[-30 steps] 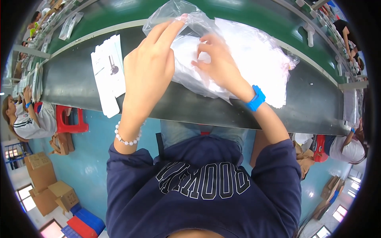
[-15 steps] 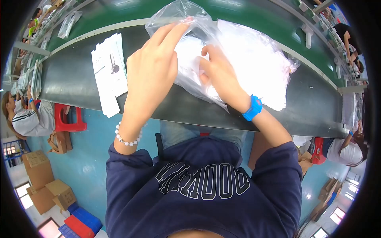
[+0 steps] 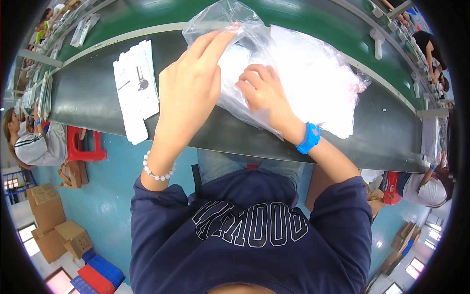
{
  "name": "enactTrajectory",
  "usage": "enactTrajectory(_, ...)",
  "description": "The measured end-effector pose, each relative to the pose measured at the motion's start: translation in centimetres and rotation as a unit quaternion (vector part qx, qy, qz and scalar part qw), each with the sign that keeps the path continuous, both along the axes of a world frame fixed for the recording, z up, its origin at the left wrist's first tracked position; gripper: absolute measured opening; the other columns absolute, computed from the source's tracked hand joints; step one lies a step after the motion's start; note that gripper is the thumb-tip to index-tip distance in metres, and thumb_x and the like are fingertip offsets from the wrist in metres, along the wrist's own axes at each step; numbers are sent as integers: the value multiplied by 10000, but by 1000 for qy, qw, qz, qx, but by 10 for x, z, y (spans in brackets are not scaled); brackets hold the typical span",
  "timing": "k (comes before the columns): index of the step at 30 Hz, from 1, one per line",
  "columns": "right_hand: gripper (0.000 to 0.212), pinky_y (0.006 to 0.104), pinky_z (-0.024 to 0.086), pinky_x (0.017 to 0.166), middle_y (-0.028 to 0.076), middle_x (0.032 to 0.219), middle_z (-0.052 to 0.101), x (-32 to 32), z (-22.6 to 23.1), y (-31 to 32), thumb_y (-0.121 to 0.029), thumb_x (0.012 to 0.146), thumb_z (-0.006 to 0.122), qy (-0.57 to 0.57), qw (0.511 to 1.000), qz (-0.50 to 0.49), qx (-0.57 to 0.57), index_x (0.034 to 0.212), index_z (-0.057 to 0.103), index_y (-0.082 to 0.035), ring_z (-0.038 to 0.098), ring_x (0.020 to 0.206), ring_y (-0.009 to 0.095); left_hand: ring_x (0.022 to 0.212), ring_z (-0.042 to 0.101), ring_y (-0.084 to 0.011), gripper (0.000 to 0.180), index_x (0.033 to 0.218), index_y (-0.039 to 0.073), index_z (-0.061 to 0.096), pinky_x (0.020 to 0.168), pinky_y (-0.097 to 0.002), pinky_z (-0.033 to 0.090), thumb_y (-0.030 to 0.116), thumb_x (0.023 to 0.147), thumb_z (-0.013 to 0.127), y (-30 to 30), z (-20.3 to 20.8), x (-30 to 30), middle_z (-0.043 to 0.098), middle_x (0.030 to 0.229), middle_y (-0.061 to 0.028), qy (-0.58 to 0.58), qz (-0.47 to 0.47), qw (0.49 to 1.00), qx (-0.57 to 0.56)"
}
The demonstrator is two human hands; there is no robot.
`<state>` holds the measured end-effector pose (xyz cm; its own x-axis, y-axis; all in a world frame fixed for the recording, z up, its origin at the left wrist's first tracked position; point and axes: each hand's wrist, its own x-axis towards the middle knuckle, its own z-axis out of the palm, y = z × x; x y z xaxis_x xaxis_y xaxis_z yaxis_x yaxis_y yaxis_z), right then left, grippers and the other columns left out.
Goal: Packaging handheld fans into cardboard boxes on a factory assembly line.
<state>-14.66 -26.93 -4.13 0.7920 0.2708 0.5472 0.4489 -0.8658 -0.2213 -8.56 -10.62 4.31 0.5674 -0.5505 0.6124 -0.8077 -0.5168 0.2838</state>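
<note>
In front of me, a clear plastic bag point(image 3: 220, 18) with white contents lies on the dark work surface. My left hand point(image 3: 193, 78), wearing a bead bracelet, has its fingers closed on the upper part of the bag. The right hand point(image 3: 267, 95), with a blue watch point(image 3: 309, 138) on the wrist, reaches into the bag; its fingers are curled over the white contents. What those fingers grip, if anything, I cannot make out. Right beside them lies a larger pile of white, overexposed pieces point(image 3: 313, 73) in clear plastic film.
Flat white printed cards point(image 3: 134, 93) lie fanned on the dark belt point(image 3: 83, 90) left of my hands. A green surface point(image 3: 161, 12) runs along the far side. People sit at both sides, near a red stool point(image 3: 87, 147). Cardboard boxes point(image 3: 46, 208) stand at lower left.
My right hand has turned, and its fingers have curled over the white contents, with its back now showing more. My left hand and the bag have shifted very slightly right.
</note>
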Motion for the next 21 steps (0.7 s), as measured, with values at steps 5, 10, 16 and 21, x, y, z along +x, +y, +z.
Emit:
enactTrajectory(5, 287, 394, 437, 836, 81, 949, 577, -3, 2, -4, -35, 627, 646, -76, 986, 100, -113, 910, 604, -57, 550, 989, 240, 796, 653, -240, 539, 1198, 138, 577, 600, -314, 515, -81, 709, 524, 0, -2, -1, 635, 1091, -44, -3, 8, 1000, 8)
enactTrajectory(10, 350, 396, 441, 855, 150, 1034, 569, -5, 2, -4, -135, 741, 659, 117, 983, -11, 144, 1048, 554, -3, 549, 995, 329, 843, 664, -214, 522, 1202, 105, 571, 627, -307, 509, -105, 740, 450, 0, -1, -3, 630, 1151, -49, 29, 3, 999, 14)
enactTrajectory(16, 461, 440, 434, 828, 210, 1023, 539, 14, -12, 1, -216, 763, 696, 37, 972, -200, 120, 1125, 528, 16, 521, 989, 396, 766, 652, -225, 551, 1204, 147, 585, 590, -310, 513, -77, 703, 533, -1, -6, -1, 644, 1066, -37, 0, 4, 1000, 5)
enactTrajectory(21, 298, 432, 431, 765, 192, 934, 520, 13, -14, 6, -158, 757, 663, 24, 981, -152, 115, 974, 563, 21, 513, 891, 375, 754, 648, -230, 557, 1207, 147, 584, 583, -311, 508, -79, 700, 528, -1, -5, -1, 642, 1068, -35, -3, 8, 1000, 5)
